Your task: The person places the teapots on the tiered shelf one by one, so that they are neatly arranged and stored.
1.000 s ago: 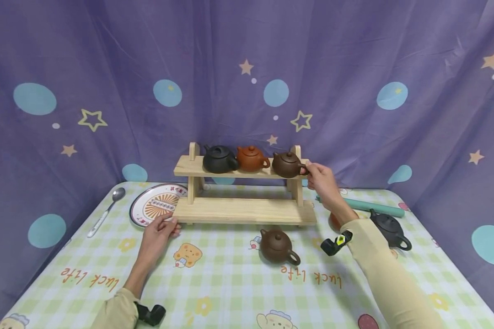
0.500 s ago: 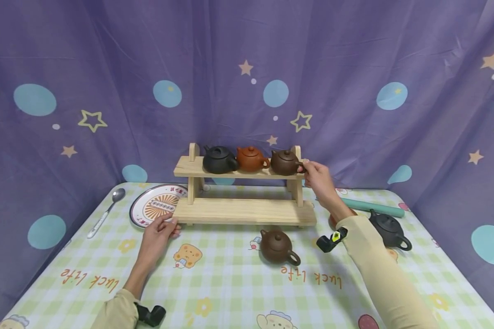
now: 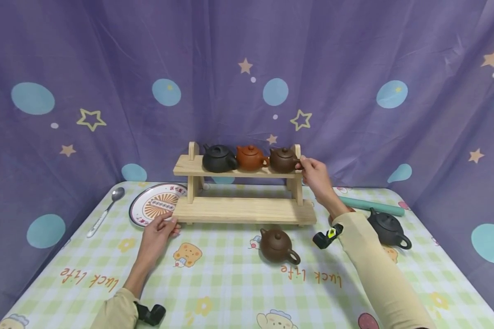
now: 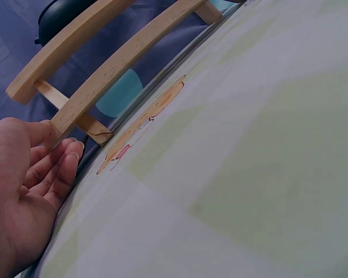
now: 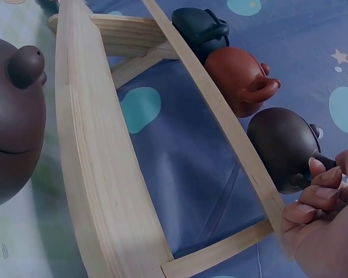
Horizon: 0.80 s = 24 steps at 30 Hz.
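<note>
Right grip [image 3: 316,177] clamped on brown teapot [image 3: 282,161], at right end of upper shelf [image 3: 190,165]; lower shelf [image 3: 243,210] pinched by left grip [image 3: 158,232]. Black teapot [image 3: 217,160], orange teapot [image 3: 250,158] already shelved; front teapot [image 3: 276,246], far-right teapot [image 3: 387,228] on table [image 3: 222,285], seemingly left to be placed.

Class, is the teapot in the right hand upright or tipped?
Upright: the teapot has its knob on top, like the orange pot beside it.

There is room to slide in over the low shelf [image 3: 243,210], under the top shelf [image 3: 187,165]. In front, the brown teapot [image 3: 276,246] on the surface [image 3: 230,292] blocks the right side. Up top, three teapots [image 3: 250,160] leave hardly any gap between them.
</note>
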Motion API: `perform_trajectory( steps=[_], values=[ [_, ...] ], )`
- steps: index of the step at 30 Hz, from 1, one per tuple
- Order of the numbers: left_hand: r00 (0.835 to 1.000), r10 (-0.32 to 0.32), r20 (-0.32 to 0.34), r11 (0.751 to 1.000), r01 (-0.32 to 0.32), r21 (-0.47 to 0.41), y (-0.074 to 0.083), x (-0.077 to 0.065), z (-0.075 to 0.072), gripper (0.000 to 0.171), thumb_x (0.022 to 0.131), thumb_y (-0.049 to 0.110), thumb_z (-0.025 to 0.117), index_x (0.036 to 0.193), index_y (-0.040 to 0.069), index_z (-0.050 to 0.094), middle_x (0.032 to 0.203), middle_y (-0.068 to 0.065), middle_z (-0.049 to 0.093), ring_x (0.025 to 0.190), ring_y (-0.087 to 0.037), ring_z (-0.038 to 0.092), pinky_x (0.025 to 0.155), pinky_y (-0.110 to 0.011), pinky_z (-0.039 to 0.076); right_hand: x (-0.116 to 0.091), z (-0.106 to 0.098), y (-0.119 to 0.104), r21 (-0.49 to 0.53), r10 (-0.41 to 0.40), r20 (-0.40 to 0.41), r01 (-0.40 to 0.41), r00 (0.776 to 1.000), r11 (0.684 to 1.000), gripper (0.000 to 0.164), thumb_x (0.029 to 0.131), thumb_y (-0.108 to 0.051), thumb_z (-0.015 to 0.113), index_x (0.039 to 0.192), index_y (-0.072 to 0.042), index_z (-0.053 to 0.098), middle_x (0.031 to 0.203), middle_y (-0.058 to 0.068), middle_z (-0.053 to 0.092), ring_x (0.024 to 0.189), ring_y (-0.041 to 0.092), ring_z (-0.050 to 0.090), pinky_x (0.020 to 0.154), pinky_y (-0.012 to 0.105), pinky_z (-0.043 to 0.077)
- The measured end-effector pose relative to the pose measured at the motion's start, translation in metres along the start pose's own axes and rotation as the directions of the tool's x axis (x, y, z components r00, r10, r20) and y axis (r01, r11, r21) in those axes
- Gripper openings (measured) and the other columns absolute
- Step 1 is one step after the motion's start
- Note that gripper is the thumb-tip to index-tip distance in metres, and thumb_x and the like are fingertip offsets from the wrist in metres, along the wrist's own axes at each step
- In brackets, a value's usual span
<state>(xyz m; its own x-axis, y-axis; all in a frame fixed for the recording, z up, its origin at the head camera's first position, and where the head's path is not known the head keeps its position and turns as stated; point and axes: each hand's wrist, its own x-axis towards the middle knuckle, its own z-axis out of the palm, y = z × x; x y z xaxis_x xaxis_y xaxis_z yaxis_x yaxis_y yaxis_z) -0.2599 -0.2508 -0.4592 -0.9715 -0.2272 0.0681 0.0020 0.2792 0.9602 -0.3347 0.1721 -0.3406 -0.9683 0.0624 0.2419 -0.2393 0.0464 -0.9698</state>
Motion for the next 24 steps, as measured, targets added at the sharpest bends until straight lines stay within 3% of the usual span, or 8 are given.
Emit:
perform_trajectory(
  steps=[11,19,24],
  values=[
    [1.0,0.008,0.0,1.0,-0.008,-0.009,-0.0013,0.0004,-0.0003,0.045,0.109,0.02,0.057,0.147,-0.004,0.049,0.108,-0.021,0.07,0.08,-0.006,0.069,0.078,-0.018,0.06,0.0029,-0.0001,-0.0012,-0.007,0.014,0.026,-0.014,1.0,1.0,0.04,0.113,-0.026,0.045,0.103,0.01,0.06,0.057,-0.005,0.036,0.05,0.005,0.029,0.047,0.02,0.027],
    [1.0,0.012,0.002,1.0,-0.012,-0.004,-0.0017,-0.0004,-0.0006,0.046,0.109,0.021,0.057,0.147,-0.004,0.049,0.107,-0.019,0.071,0.08,-0.006,0.069,0.078,-0.018,0.06,0.0036,-0.0029,0.0004,0.118,0.022,0.015,-0.024,1.0,0.993,0.033,0.113,-0.022,0.044,0.093,0.003,0.052,0.061,-0.003,0.036,0.047,0.005,0.028,0.045,0.018,0.024],
    [1.0,0.023,-0.001,1.0,-0.023,-0.012,-0.0021,-0.0007,-0.0008,0.045,0.109,0.02,0.058,0.146,-0.004,0.05,0.106,-0.019,0.071,0.079,-0.006,0.069,0.077,-0.019,0.06,0.0018,-0.007,0.0006,0.15,0.042,0.005,-0.042,0.999,0.988,0.027,0.113,-0.022,0.043,0.099,-0.001,0.05,0.063,-0.002,0.037,0.049,0.005,0.029,0.046,0.018,0.025]
  ],
)
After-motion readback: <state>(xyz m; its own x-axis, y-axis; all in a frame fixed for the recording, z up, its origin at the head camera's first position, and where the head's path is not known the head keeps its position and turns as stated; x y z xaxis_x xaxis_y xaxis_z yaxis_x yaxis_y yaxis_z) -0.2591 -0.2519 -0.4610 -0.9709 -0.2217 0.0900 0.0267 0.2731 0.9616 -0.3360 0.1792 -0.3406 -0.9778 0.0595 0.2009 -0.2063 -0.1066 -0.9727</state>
